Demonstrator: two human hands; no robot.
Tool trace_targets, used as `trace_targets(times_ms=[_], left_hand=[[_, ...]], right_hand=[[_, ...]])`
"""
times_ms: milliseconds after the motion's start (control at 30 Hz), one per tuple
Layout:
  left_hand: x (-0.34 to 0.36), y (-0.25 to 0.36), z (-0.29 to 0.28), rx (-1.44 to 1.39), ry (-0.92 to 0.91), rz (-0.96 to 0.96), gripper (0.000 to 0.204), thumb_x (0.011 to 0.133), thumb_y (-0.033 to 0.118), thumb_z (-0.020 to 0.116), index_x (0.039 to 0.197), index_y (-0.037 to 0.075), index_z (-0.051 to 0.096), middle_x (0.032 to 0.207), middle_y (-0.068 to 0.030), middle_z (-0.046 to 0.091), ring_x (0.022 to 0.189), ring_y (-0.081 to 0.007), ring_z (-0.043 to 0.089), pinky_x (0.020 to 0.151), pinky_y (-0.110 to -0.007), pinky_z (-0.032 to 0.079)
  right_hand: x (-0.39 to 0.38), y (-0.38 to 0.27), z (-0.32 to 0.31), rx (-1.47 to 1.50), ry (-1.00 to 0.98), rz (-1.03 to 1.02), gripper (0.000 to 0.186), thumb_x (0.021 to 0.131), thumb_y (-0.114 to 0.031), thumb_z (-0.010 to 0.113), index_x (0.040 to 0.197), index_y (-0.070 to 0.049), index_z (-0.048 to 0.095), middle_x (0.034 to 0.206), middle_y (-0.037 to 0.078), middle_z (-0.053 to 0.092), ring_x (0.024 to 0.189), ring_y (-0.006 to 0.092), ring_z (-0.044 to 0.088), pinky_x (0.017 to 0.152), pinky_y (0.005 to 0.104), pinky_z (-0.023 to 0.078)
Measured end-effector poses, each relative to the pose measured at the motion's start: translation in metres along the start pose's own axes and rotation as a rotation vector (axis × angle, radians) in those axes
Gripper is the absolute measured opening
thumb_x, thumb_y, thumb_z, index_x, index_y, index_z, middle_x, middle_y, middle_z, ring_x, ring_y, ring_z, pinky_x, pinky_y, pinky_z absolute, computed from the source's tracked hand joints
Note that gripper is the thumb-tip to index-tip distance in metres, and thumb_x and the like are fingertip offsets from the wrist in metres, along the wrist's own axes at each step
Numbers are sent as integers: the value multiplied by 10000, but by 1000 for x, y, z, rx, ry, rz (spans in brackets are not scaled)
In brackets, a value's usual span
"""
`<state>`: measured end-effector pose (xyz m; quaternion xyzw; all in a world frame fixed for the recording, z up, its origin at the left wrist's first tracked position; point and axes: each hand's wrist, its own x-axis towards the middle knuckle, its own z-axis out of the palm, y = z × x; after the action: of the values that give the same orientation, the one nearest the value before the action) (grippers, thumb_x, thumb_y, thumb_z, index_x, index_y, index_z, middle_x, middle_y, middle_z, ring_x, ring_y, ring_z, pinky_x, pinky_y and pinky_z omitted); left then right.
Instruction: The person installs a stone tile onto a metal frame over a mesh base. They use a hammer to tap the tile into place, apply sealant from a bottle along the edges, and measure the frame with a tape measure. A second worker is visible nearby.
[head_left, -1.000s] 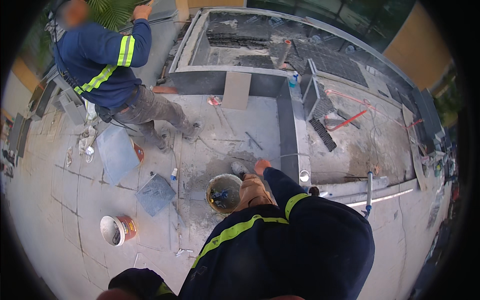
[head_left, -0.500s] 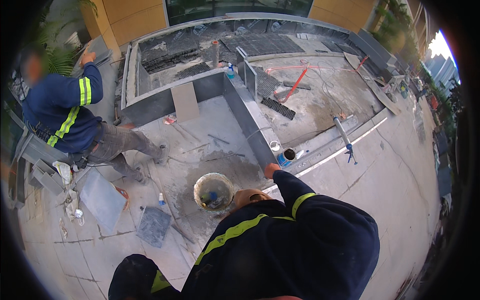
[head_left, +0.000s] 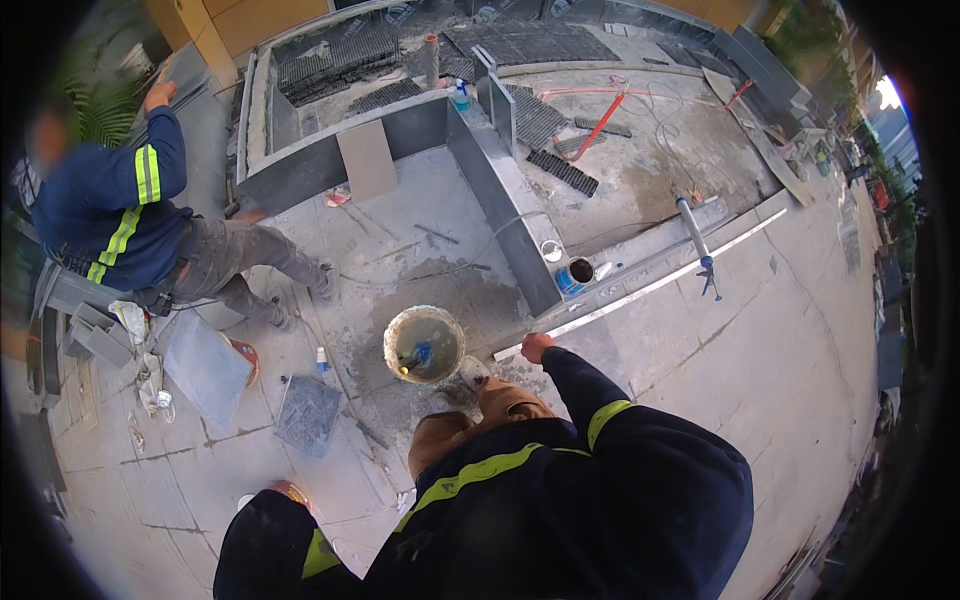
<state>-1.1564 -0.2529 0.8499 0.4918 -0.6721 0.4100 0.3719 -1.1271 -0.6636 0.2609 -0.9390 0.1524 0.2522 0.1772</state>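
My right hand [head_left: 538, 347] is closed, beside the near end of a long white strip [head_left: 640, 290] on the paving. Whatever its fingers hold, if anything, is hidden. A dark sleeve covers most of my left arm [head_left: 265, 540] at the lower left; only an orange-red sliver shows past the cuff, and its fingers cannot be made out. Just ahead of my shoes stands a round bucket [head_left: 391, 345] with a crusted rim. Grey liquid and a blue object [head_left: 424, 353] are inside it. Beyond my right hand ends a low grey slab wall [head_left: 500, 225].
A co-worker [head_left: 120, 210] leans at the left. An open blue-and-white can [head_left: 568, 281] and a caulking gun [head_left: 697, 240] lie to the right. Grey slabs [head_left: 205, 370] and a square tile [head_left: 307, 415] rest on the paving. A beige board [head_left: 367, 160] leans on the wall.
My right hand has come away from the slab wall's end, nearer to me. The view has shifted, showing more of my legs. The co-worker's raised arm has moved slightly.
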Motion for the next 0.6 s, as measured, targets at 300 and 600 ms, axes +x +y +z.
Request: trace_targets(times_ms=[300,600], left_hand=[[-103,-11,22,-756,297,-583,90,679,-59,610,699,-15,534,652,-110,523,477,-190,548,444,-295,489],[-168,12,108,-1205,379,-1143,139,777,68,624,805,12,500,689,-65,459,507,-138,459,473,-291,426]], right_hand=[[-97,9,14,503,323,175,212,738,-236,557,829,-60,632,719,93,650,615,207,640,605,323,501],[-323,105,171,411,53,653,197,749,-173,490,754,-45,639,591,81,619,498,185,604,492,313,504]])
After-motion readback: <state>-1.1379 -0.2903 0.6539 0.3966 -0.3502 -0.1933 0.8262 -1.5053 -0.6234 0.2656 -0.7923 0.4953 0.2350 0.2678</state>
